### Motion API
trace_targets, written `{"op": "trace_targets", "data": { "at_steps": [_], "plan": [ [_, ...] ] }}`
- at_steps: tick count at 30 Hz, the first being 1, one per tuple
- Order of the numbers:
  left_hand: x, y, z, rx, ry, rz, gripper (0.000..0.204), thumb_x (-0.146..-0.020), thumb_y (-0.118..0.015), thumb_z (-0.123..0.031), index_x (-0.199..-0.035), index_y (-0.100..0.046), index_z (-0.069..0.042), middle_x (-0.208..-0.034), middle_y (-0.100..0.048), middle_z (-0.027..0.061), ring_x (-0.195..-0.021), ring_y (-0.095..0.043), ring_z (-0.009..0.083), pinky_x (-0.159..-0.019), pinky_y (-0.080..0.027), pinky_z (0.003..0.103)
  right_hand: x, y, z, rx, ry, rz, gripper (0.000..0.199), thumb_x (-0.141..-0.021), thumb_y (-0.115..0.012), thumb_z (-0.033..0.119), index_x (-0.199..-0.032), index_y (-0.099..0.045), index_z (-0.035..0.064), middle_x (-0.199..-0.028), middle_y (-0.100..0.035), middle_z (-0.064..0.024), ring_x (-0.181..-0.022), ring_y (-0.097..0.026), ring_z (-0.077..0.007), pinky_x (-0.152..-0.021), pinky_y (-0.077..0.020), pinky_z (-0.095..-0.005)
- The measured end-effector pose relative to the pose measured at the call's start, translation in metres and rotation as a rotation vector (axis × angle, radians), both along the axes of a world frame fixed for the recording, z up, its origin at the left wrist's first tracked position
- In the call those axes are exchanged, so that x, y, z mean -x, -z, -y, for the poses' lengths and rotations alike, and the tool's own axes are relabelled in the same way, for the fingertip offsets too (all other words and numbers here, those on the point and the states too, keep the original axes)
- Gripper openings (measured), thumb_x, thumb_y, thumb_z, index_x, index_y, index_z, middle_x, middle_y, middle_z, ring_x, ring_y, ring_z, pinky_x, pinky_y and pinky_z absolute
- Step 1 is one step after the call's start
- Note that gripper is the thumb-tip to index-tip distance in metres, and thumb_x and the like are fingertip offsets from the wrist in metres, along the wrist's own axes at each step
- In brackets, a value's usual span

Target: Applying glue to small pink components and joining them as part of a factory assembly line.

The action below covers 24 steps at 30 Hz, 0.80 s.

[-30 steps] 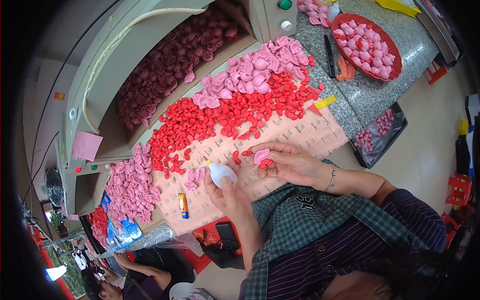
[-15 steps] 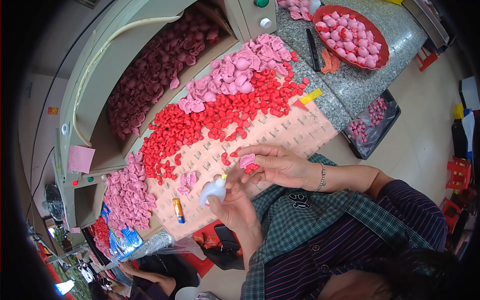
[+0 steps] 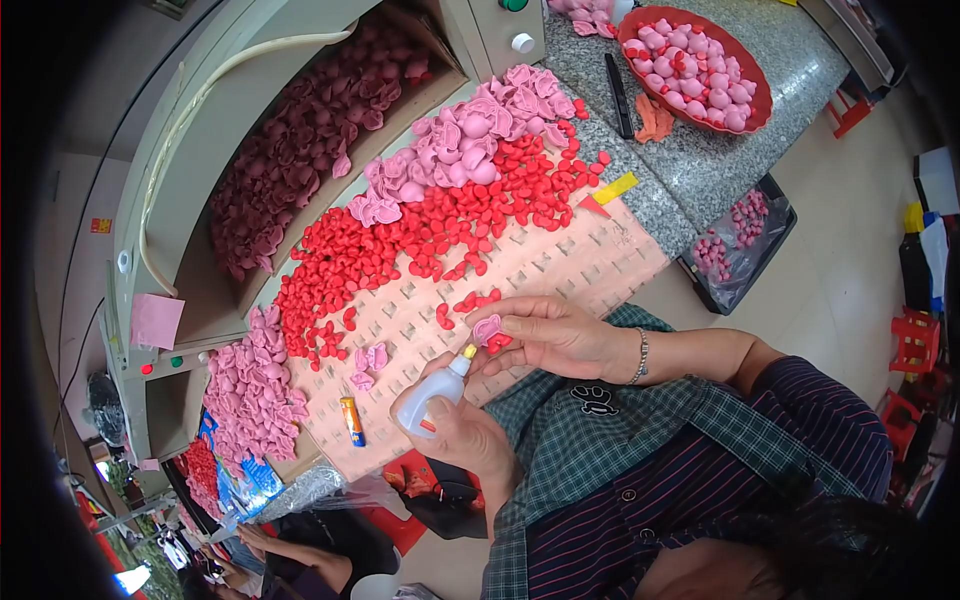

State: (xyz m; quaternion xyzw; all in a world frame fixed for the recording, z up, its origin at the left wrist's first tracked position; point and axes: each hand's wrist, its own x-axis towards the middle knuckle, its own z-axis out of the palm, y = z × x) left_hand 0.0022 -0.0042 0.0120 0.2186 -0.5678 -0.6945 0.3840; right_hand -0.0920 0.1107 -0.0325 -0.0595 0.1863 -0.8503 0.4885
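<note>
My left hand [image 3: 465, 437] is wrapped round a white squeeze bottle [image 3: 432, 400] with a yellow tip. The tip points at a small pink cup-shaped piece [image 3: 486, 329], right beside or touching its edge; I cannot tell which. Between the fingertips of my right hand [image 3: 555, 335] that pink piece is pinched, with a red bit [image 3: 497, 344] below it, also at the fingers. A few red pieces [image 3: 470, 302] lie on the mat just beyond my right fingertips.
Red pieces [image 3: 440, 235] and pink pieces [image 3: 460, 140] are heaped along the far side of the pale mat [image 3: 560, 270]. A machine opening [image 3: 310, 140] holds more pink pieces. A red bowl [image 3: 765, 100] stands at the upper right. A small orange-and-blue tube [image 3: 352, 422] lies at the left.
The squeeze bottle has moved right and tilted, its tip now close to the pink piece. My right hand has shifted slightly left and still pinches the piece.
</note>
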Motion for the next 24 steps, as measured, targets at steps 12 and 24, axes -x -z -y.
{"op": "trace_targets", "data": {
  "at_steps": [12, 24],
  "plan": [
    [-0.0030, 0.0023, 0.0000, 0.009, 0.011, 0.015, 0.049, -0.093, -0.067, -0.033, -0.113, -0.043, 0.005, -0.103, -0.063, 0.0276, -0.088, -0.068, 0.0361, -0.076, -0.061, 0.048, -0.0012, 0.0005, 0.0004, 0.016, 0.002, -0.004, 0.038, -0.103, -0.050, 0.017, -0.137, -0.051, -0.0010, -0.130, -0.059, -0.0136, -0.119, -0.060, -0.0266, -0.101, -0.0515, -0.0438],
    [-0.0017, 0.0023, -0.0010, 0.029, 0.013, 0.022, 0.043, -0.094, -0.065, -0.028, -0.112, -0.043, 0.004, -0.101, -0.064, 0.0272, -0.086, -0.068, 0.0334, -0.076, -0.060, 0.045, -0.0021, 0.0041, 0.0006, 0.004, 0.011, -0.017, 0.039, -0.103, -0.051, 0.015, -0.139, -0.050, -0.0003, -0.124, -0.061, -0.0155, -0.114, -0.063, -0.0281, -0.096, -0.0531, -0.0382]
  ]
}}
